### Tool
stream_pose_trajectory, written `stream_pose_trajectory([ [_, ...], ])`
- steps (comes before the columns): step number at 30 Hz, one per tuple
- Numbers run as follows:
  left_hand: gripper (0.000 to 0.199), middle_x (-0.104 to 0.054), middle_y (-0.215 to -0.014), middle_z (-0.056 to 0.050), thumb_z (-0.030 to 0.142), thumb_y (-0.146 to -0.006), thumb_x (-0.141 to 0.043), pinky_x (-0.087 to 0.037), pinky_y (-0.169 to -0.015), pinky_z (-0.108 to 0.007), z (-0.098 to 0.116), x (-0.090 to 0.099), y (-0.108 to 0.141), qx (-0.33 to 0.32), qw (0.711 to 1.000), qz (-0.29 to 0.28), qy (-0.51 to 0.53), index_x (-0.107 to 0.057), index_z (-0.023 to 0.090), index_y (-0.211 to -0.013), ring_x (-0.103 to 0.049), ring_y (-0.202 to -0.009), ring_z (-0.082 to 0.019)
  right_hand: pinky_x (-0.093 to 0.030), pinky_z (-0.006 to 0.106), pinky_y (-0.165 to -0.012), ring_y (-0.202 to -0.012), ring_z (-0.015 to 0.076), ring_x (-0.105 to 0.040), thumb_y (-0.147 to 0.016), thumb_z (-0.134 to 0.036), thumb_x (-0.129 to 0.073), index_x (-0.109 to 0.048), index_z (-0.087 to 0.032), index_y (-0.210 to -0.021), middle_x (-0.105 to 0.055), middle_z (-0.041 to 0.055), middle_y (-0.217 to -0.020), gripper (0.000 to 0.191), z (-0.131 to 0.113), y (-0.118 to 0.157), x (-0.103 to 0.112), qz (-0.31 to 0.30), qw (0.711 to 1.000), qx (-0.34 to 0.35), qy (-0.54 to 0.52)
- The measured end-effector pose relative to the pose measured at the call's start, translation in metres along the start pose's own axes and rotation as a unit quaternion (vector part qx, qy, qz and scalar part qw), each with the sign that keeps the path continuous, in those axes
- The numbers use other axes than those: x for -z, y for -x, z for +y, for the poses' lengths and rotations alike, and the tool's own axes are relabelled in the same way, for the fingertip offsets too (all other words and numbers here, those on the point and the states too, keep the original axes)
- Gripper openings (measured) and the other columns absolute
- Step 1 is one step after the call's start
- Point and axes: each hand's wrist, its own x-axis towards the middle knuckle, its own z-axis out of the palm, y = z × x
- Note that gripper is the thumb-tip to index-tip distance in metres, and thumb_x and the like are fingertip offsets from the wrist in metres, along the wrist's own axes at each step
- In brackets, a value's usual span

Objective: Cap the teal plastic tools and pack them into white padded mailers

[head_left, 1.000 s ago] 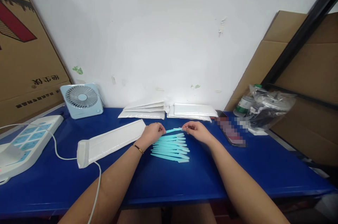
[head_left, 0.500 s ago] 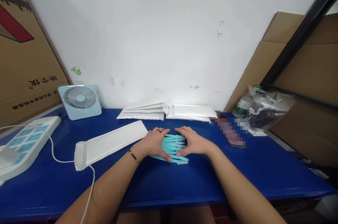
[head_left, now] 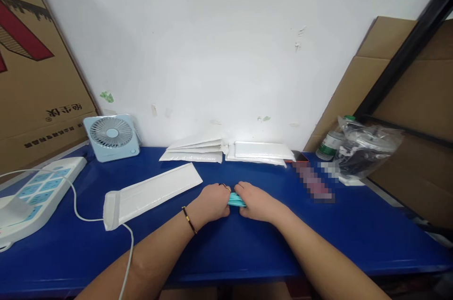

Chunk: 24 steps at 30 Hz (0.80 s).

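Observation:
Between my two hands is a bundle of thin turquoise strips [head_left: 237, 199], mostly covered by my fingers; I cannot make out their exact kind. My left hand [head_left: 214, 203], with rings and a bracelet at the wrist, is closed around the bundle's left end. Around the right end my right hand [head_left: 255, 202] is closed as well. A short stretch of turquoise shows in the gap between them. To the left of my left hand lies a white padded mailer [head_left: 161, 191], slanting across the blue table [head_left: 247, 253].
Stacks of white mailers lie along the wall, one left [head_left: 193, 156] and one right [head_left: 264, 150]. A fan [head_left: 113, 137] and power strip [head_left: 46, 191], with a white cable, stand left. At right are a blurred phone [head_left: 313, 182], a bottle [head_left: 330, 145] and a plastic-wrapped item [head_left: 368, 149].
My hands have closed in on the turquoise strips from both sides. The strips were fanned out and are now squeezed into a narrow bundle. The view has shifted slightly.

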Motion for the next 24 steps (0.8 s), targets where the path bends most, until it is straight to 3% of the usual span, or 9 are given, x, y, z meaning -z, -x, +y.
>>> stream_pose_trajectory([
  [4, 0.021, -0.065, -0.09, -0.013, 0.025, -0.07, -0.055, -0.048, -0.072, -0.037, -0.001, -0.004, -0.004, 0.005, 1.0, 0.015, 0.025, -0.06, 0.015, -0.087, -0.062, -0.082, -0.028, -0.041, 0.033, -0.075, -0.087, 0.0241, -0.053, -0.066, -0.019, -0.059, -0.052, -0.016, -0.09, -0.056, 0.01, -0.094, 0.025, 0.001, -0.006, -0.004, 0.017, 0.998, 0.001, 0.056],
  [7, 0.023, -0.065, -0.087, -0.01, 0.023, -0.07, -0.055, -0.047, -0.078, -0.038, -0.003, 0.007, -0.004, 0.039, 0.997, 0.041, 0.045, -0.061, 0.017, -0.091, -0.062, -0.085, -0.027, -0.041, 0.032, -0.071, -0.083, 0.0238, -0.055, -0.068, -0.016, -0.058, -0.051, -0.017, -0.091, -0.058, 0.0099, -0.093, 0.024, 0.002, -0.008, -0.004, 0.053, 0.996, -0.033, 0.066],
  [10, 0.048, -0.061, -0.11, -0.01, 0.023, -0.069, -0.06, -0.037, -0.097, -0.044, -0.008, 0.029, -0.001, 0.067, 0.974, 0.193, 0.092, -0.054, 0.022, -0.116, -0.052, -0.111, -0.031, -0.038, 0.027, -0.06, -0.068, 0.0186, -0.055, -0.073, -0.015, -0.052, -0.049, -0.02, -0.089, -0.059, 0.0039, -0.08, 0.017, 0.005, -0.011, -0.003, 0.117, 0.99, -0.065, -0.042],
  [12, 0.072, -0.047, -0.133, -0.01, 0.029, -0.068, -0.065, -0.026, -0.107, -0.046, -0.011, 0.039, 0.001, 0.094, 0.924, 0.328, 0.174, -0.037, 0.025, -0.134, -0.036, -0.128, -0.031, -0.038, 0.025, -0.057, -0.062, 0.016, -0.054, -0.079, -0.02, -0.049, -0.047, -0.021, -0.088, -0.056, -0.0001, -0.072, 0.01, 0.006, -0.015, -0.004, 0.194, 0.963, -0.074, -0.173],
  [14, 0.084, -0.038, -0.141, -0.011, 0.038, -0.07, -0.067, -0.025, -0.108, -0.044, -0.01, 0.041, -0.001, 0.091, 0.862, 0.38, 0.323, -0.023, 0.025, -0.141, -0.031, -0.132, -0.029, -0.04, 0.025, -0.057, -0.06, 0.0152, -0.054, -0.084, -0.026, -0.048, -0.046, -0.022, -0.091, -0.056, -0.0017, -0.068, 0.009, 0.004, -0.02, -0.007, 0.255, 0.915, -0.071, -0.304],
  [17, 0.071, -0.043, -0.138, -0.014, 0.051, -0.081, -0.052, -0.035, -0.103, -0.041, -0.002, 0.037, -0.007, 0.014, 0.752, 0.319, 0.577, -0.026, 0.02, -0.139, -0.039, -0.128, -0.026, -0.044, 0.026, -0.059, -0.062, 0.0158, -0.057, -0.085, -0.032, -0.05, -0.047, -0.022, -0.095, -0.059, -0.0009, -0.07, 0.015, -0.004, -0.027, -0.015, 0.273, 0.863, -0.037, -0.423],
  [20, 0.065, -0.049, -0.133, -0.013, 0.06, -0.09, -0.017, -0.039, -0.101, -0.04, 0.006, 0.042, -0.012, -0.017, 0.648, 0.288, 0.705, -0.034, 0.018, -0.135, -0.045, -0.124, -0.025, -0.046, 0.028, -0.064, -0.065, 0.0164, -0.058, -0.082, -0.03, -0.054, -0.05, -0.022, -0.095, -0.061, -0.0001, -0.073, 0.016, -0.014, -0.032, -0.024, 0.248, 0.865, -0.001, -0.437],
  [22, 0.073, -0.055, -0.128, -0.013, 0.062, -0.088, -0.003, -0.04, -0.1, -0.04, 0.01, 0.05, -0.013, -0.006, 0.622, 0.291, 0.727, -0.039, 0.016, -0.132, -0.048, -0.122, -0.024, -0.046, 0.028, -0.066, -0.066, 0.0164, -0.057, -0.08, -0.029, -0.055, -0.051, -0.022, -0.094, -0.061, -0.0002, -0.075, 0.016, -0.017, -0.033, -0.029, 0.229, 0.881, 0.012, -0.414],
  [24, 0.071, -0.06, -0.121, -0.012, 0.061, -0.089, -0.008, -0.041, -0.099, -0.04, 0.013, 0.056, -0.013, 0.009, 0.636, 0.294, 0.713, -0.049, 0.014, -0.124, -0.052, -0.117, -0.025, -0.046, 0.028, -0.065, -0.066, 0.0158, -0.056, -0.079, -0.029, -0.056, -0.053, -0.022, -0.093, -0.061, -0.0005, -0.075, 0.016, -0.016, -0.034, -0.032, 0.224, 0.891, 0.015, -0.395],
])
